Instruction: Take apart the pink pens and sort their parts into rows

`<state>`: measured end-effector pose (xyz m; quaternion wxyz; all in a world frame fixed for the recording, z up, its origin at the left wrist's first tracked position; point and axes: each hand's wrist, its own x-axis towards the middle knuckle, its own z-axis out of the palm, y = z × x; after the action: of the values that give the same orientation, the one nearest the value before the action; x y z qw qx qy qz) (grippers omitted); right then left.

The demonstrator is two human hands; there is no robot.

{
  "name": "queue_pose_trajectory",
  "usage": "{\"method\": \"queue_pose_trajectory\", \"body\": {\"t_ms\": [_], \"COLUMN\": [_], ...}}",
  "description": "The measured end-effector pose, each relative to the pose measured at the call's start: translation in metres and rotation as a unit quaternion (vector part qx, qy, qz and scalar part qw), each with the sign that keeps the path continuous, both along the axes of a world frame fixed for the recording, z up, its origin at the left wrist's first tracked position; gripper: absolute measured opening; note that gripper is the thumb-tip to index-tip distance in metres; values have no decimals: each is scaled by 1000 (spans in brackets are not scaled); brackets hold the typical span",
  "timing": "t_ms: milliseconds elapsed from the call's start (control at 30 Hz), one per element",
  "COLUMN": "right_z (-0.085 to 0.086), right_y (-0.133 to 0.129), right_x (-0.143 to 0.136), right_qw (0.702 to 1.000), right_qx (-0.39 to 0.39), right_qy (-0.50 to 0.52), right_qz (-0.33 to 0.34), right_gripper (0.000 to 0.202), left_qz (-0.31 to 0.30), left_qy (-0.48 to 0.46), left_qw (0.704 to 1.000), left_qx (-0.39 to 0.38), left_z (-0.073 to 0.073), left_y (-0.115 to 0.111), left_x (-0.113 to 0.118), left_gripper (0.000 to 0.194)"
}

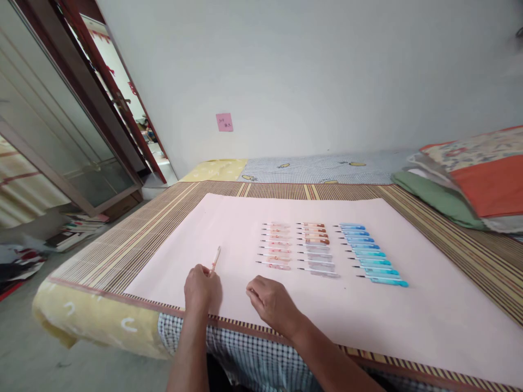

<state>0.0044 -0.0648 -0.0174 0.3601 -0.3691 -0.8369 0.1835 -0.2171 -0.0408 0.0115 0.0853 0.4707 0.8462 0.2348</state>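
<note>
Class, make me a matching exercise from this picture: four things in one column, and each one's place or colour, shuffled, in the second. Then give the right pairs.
Things
1. left hand
2. right hand
3. blue pens
4. sticky note

Place or colour
A. pink, on the white wall
B. in a row at the right end of the sorted pens
C. holds a single pen above the pale sheet
D. rests on the pale sheet, with no pen showing in it

Pairs: 1-C, 2-D, 3-B, 4-A
</note>
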Motion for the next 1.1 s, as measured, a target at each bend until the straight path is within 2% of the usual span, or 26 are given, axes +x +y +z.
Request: {"method": "queue_pose_trajectory", "body": {"t_ms": [133,233,267,333,400,433,500,533,633,700,933,1033,1100], "right_z": [3,6,6,7,6,5,4,4,6,11,29,30,28], "right_y": [0,0,0,0,0,1,2,4,8,12,19,24,27], "right_x": [1,2,3,4,4,4,3,3,6,11,32,38,39], "right_qw": [1000,998,998,996,993,990,984,980,964,952,908,881,853], "right_qx": [-15,-40,-47,-63,-85,-97,-117,-123,-144,-163,-203,-226,-254], "right_qy": [16,43,51,68,88,101,137,159,223,253,352,399,443], "right_qz": [1,-2,-4,-5,-2,-1,-2,-5,-29,-52,-103,-112,-112], "right_gripper": [13,11,9,13,34,44,54,53,34,27,27,31,36], "left_qz": [-8,-50,-75,-126,-168,-181,-204,-210,-210,-203,-147,-130,-145], "left_qy": [-39,-195,-277,-444,-561,-591,-620,-629,-649,-657,-692,-722,-726], "left_qw": [999,976,953,879,800,775,748,741,723,715,683,654,646], "left_qx": [26,83,99,118,129,130,116,108,109,124,183,185,185], "left_z": [-2,-1,0,4,8,9,11,11,9,8,8,6,6], "left_y": [-1,0,0,-1,-2,-3,-4,-4,-3,-1,1,1,1], "left_x": [2,8,11,22,36,44,59,65,77,80,82,87,92], "left_gripper": [13,16,19,27,35,37,39,41,43,43,40,38,38]}}
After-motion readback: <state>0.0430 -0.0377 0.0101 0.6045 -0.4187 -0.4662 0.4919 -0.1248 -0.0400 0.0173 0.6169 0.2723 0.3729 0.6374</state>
